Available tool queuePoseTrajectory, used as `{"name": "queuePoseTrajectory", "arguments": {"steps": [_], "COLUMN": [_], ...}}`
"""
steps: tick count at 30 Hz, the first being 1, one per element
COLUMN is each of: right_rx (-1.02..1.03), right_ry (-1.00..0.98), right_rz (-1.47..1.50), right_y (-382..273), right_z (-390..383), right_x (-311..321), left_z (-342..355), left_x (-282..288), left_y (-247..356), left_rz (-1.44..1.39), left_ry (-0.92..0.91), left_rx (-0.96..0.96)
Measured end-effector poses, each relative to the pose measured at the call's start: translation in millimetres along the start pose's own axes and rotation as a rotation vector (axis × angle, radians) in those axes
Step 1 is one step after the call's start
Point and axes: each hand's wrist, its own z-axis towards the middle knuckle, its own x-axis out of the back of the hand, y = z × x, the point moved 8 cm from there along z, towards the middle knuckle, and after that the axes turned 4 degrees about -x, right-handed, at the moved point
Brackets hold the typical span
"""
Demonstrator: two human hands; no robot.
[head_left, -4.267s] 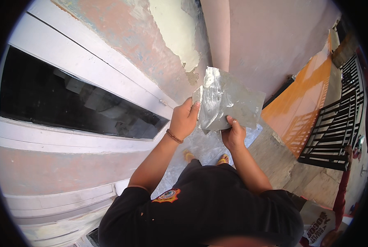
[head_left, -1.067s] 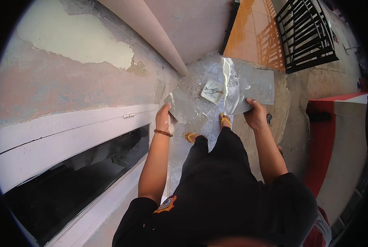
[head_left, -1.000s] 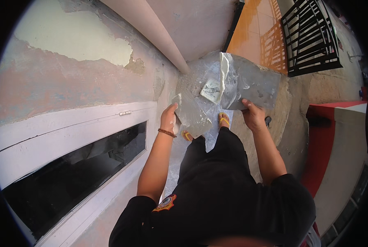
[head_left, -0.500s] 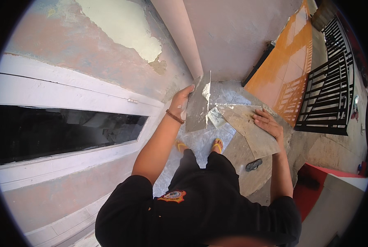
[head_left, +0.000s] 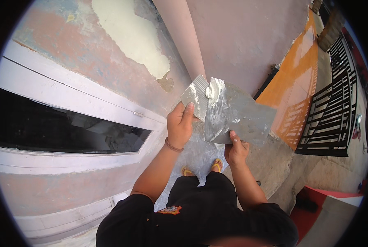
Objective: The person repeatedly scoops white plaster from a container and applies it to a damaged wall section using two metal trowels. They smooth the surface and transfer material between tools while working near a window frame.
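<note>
My left hand [head_left: 180, 125] grips a small ribbed flat sheet [head_left: 201, 84], thumb on top, with white smears on its face. My right hand [head_left: 236, 152] pinches the lower edge of a larger smooth grey sheet [head_left: 249, 111]. A lump of white putty [head_left: 212, 91] sits at the larger sheet's left end, where the two sheets meet. Streaks of the same paste run down the larger sheet below the lump. The fingers under both sheets are partly hidden. Ahead and to the left, a cream-white patch [head_left: 132, 39] covers part of the worn pinkish wall [head_left: 64, 49].
A white-framed window [head_left: 69, 119] lies along the left wall. A pale round pipe [head_left: 184, 37] runs down the corner. To the right are an orange tiled surface [head_left: 293, 92], a black metal railing [head_left: 330, 111] and a red-and-grey block [head_left: 332, 214]. My sandalled feet [head_left: 217, 165] stand on bluish tiles.
Both sheets have turned so their paste-covered faces show, and their edges have come together. My right hand has moved left and now holds its sheet from below. The view has shifted slightly.
</note>
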Motion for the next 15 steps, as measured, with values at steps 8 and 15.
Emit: {"name": "queuePoseTrajectory", "arguments": {"steps": [8,15], "right_rx": [-0.255,-0.310], "right_ry": [-0.098,-0.325], "right_rz": [0.203,0.238], "right_y": [93,223], "right_z": [45,128], "right_x": [-4,7], "left_z": [-36,-26], "left_x": [73,194], "left_y": [-65,-136], "left_rz": [0.820,0.817], "left_ry": [-0.278,0.094], "left_rx": [-0.033,-0.269]}}
